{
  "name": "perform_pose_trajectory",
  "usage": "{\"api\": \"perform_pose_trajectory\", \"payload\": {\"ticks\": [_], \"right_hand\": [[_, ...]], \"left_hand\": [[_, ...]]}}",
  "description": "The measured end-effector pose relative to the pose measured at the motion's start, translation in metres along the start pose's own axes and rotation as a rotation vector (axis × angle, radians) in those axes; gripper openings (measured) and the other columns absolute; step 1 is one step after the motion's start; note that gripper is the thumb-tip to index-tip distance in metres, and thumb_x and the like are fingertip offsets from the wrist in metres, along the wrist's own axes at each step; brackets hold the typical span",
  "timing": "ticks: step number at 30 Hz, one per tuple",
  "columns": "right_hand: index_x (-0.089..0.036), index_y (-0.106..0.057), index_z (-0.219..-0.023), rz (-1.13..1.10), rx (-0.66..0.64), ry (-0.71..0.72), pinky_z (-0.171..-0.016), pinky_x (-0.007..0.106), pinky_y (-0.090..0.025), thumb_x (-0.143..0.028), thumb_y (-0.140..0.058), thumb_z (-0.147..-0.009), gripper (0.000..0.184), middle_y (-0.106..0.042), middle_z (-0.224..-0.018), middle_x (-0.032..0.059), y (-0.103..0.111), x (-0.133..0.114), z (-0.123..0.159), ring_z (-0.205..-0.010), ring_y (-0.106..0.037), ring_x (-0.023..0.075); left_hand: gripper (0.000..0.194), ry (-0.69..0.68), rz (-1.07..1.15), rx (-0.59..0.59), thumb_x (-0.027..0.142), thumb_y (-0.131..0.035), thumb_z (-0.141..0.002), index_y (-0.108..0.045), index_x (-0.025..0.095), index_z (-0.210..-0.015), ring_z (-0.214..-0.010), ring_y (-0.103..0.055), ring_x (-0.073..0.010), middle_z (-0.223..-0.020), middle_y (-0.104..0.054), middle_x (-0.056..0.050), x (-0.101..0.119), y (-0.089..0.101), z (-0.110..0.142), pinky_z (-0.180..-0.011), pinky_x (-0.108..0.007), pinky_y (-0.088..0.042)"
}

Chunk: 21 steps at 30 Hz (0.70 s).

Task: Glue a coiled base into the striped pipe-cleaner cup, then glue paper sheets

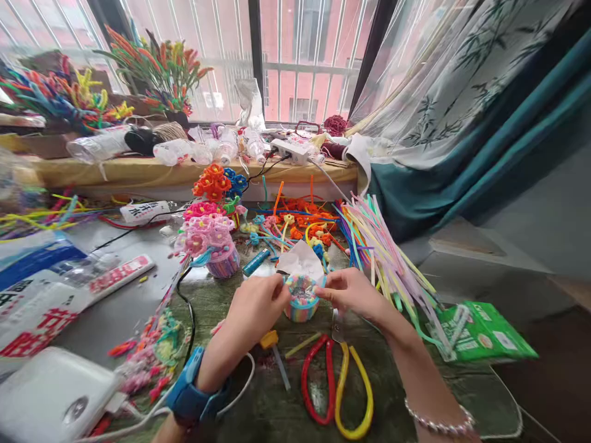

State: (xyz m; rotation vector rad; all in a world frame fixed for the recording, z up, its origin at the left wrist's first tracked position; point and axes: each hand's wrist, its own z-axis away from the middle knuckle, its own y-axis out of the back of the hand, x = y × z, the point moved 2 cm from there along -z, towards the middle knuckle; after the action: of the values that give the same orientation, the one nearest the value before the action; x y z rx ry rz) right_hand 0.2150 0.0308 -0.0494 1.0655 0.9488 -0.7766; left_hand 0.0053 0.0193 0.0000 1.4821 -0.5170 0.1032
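Note:
A small round pot wrapped in pastel striped pipe cleaners, with a fluffy twisted rim, stands on the dark table between my hands. My left hand has its fingers closed at the left side of the rim. On the right side, my right hand pinches the rim between thumb and fingers. Something clear and shiny shows inside the pot. Just behind it lies a crumpled white paper. In front are scissors with red and yellow handles, a yellow piece on a grey stick, and a short yellow-green strip.
A finished pot of pink flowers stands back left. Loose pipe cleaners and a green packet lie right. A white power bank with cables sits front left. Bottles and a power strip line the sill.

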Motion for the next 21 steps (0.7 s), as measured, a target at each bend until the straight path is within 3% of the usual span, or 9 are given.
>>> {"api": "perform_pose_trajectory", "payload": {"ticks": [5,9,13,18,21], "right_hand": [[-0.021,-0.054,-0.061,0.038,-0.013,0.061,-0.045,0.025,-0.043,-0.071,-0.057,-0.082,0.055,-0.058,-0.051,-0.0006,0.002,-0.006,0.003,-0.044,-0.056,0.0138],[-0.021,-0.048,-0.059,0.252,0.007,0.165,-0.05,0.024,-0.039,-0.05,-0.046,-0.095,0.046,-0.054,-0.051,-0.0023,0.002,-0.009,0.004,-0.046,-0.053,0.0126],[-0.021,-0.05,-0.062,0.35,0.065,0.222,-0.053,0.025,-0.036,-0.042,-0.05,-0.095,0.039,-0.055,-0.052,-0.0026,0.004,-0.011,0.005,-0.051,-0.055,0.0142],[-0.022,-0.062,-0.079,0.223,0.173,0.195,-0.055,0.025,-0.042,-0.041,-0.066,-0.087,0.021,-0.061,-0.055,-0.0039,0.005,-0.015,0.006,-0.049,-0.059,0.0149],[-0.021,-0.065,-0.078,0.172,0.222,0.22,-0.055,0.025,-0.044,-0.033,-0.07,-0.084,0.014,-0.065,-0.06,-0.0026,0.003,-0.017,0.006,-0.052,-0.062,0.0152]], "left_hand": [[0.035,-0.04,-0.03,0.01,0.032,-0.046,-0.097,-0.043,0.021,-0.064,-0.059,-0.051,-0.0162,-0.059,-0.052,0.001,0.0,-0.005,-0.001,-0.058,-0.028,-0.02],[0.033,-0.128,-0.107,0.004,0.032,-0.038,-0.102,-0.05,0.022,-0.073,-0.072,-0.062,-0.0214,-0.07,-0.062,-0.003,-0.001,-0.008,0.0,-0.061,-0.03,-0.024],[0.031,-0.157,-0.15,0.002,0.031,-0.035,-0.103,-0.052,0.022,-0.078,-0.075,-0.064,-0.0235,-0.077,-0.066,-0.004,-0.002,-0.011,-0.001,-0.061,-0.03,-0.026],[0.03,-0.18,-0.084,0.072,0.032,-0.04,-0.102,-0.05,0.021,-0.075,-0.073,-0.061,-0.0212,-0.077,-0.064,-0.003,-0.005,-0.011,-0.002,-0.063,-0.03,-0.031],[0.025,-0.195,0.033,0.12,0.03,-0.046,-0.1,-0.049,0.021,-0.077,-0.071,-0.059,-0.0187,-0.078,-0.063,-0.001,-0.007,-0.012,-0.002,-0.064,-0.028,-0.034]]}}
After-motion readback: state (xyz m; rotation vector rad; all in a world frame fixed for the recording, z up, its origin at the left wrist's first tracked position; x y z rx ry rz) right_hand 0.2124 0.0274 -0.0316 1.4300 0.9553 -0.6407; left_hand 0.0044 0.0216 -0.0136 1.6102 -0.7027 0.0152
